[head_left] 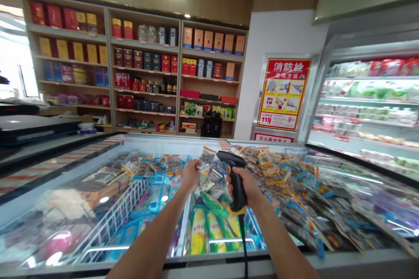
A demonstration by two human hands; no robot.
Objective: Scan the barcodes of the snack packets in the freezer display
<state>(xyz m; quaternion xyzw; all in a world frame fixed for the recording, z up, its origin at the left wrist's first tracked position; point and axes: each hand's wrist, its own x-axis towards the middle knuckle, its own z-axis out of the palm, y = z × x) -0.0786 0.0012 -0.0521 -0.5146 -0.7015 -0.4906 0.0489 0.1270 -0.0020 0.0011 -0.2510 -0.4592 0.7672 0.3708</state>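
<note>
My right hand (251,186) is wrapped round the grip of a black barcode scanner (231,159) with a yellow lower edge. Its cable hangs down toward the front of the freezer. A small clear snack packet with orange edges (207,156) is pinched in the fingers of my left hand (190,175). The scanner's head is close to the right of this packet. Below my hands, yellow corn packs (198,231) lie in a white wire basket. On the right, many similar snack packets (271,170) are heaped up.
The glass-topped chest freezer (153,136) spans the foreground, with a white wire divider (121,209) inside. Shelves of boxed goods (144,61) line the back wall. A red fire-hydrant notice (284,94) hangs beside them. A lit chiller (369,113) stands at right.
</note>
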